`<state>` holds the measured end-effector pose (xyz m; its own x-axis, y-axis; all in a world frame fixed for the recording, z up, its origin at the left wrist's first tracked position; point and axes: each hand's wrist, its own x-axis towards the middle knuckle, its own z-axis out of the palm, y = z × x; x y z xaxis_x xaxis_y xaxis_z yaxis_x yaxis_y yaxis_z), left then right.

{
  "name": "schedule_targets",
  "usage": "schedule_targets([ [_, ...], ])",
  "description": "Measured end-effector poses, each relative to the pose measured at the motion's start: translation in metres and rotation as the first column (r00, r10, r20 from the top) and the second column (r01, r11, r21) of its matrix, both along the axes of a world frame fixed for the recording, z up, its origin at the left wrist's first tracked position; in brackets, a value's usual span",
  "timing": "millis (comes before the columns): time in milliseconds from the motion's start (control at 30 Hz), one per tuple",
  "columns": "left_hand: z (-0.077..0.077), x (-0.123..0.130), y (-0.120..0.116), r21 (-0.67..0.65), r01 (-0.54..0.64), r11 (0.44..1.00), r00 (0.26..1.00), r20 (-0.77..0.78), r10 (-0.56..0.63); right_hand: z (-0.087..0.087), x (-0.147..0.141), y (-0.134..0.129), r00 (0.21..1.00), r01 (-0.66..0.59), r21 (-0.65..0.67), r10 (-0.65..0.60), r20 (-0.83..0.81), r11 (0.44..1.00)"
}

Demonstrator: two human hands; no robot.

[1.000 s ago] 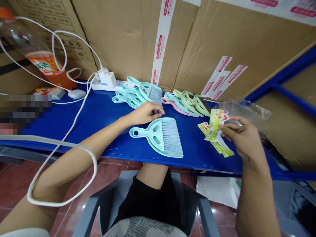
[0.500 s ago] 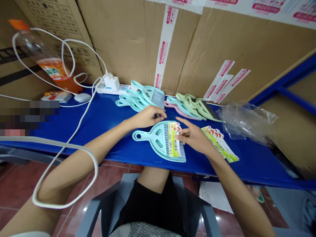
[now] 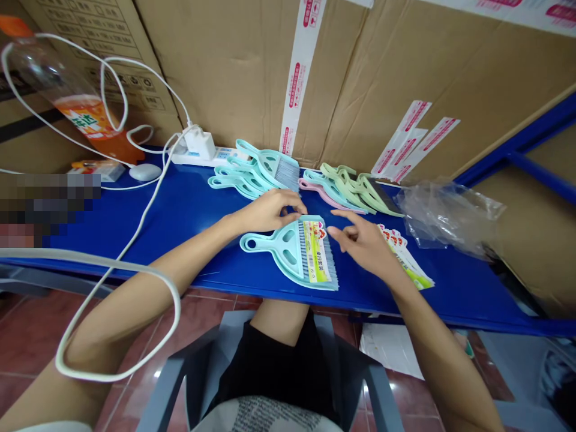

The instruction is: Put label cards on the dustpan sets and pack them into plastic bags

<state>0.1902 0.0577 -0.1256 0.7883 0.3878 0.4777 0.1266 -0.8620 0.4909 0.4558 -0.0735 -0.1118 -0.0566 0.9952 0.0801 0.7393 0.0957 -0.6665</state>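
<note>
L hand [image 3: 270, 210] fingertips pinch top edge of mint plastic hand brush [image 3: 292, 252] on blue shelf [image 3: 180, 210]; R hand [image 3: 364, 246] open beside bristles. Yellow paper label [image 3: 316, 258] loose on bristles. Brush prob light, stiff; grab handle.

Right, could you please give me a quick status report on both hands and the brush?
Left hand on brush top edge. Right hand open, beside it. Label lying across bristles. Nothing in the way.
</note>
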Motion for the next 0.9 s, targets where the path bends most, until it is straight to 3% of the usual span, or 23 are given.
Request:
schedule_targets([
  [133,0.002,0.002,-0.009,-0.001,0.175,0.985,0.984,-0.033,-0.175,0.009,0.039,0.003,0.978,0.198,0.166,-0.206,0.032,0.966],
  [267,-0.005,0.003,-0.007,-0.021,0.221,0.975,0.973,-0.058,-0.222,0.021,0.086,0.030,0.884,0.374,0.390,-0.451,0.125,0.841],
  [333,-0.007,0.002,-0.004,-0.021,0.195,0.981,0.978,-0.070,-0.196,0.028,0.104,0.053,0.864,0.361,0.389,-0.461,0.202,0.847],
  [400,-0.008,0.001,-0.001,-0.012,0.168,0.986,0.983,-0.077,-0.168,0.033,0.111,0.075,0.884,0.292,0.320,-0.382,0.268,0.901],
  [500,-0.005,-0.001,0.001,-0.018,0.108,0.994,0.990,-0.088,-0.109,0.031,0.102,0.095,0.928,0.197,0.336,-0.285,0.239,0.921],
  [700,-0.005,-0.004,0.005,-0.036,0.015,0.999,0.997,-0.075,-0.018,0.013,0.077,0.083,0.939,0.029,0.530,-0.206,0.277,0.847],
  [800,-0.008,-0.005,0.007,-0.060,-0.037,0.998,0.997,-0.064,0.033,0.019,0.096,0.069,0.878,0.161,0.529,-0.366,0.309,0.833],
  [900,-0.010,-0.004,0.008,-0.067,-0.047,0.997,0.997,-0.063,0.043,0.027,0.129,0.057,0.705,0.387,0.544,-0.619,0.346,0.745],
])
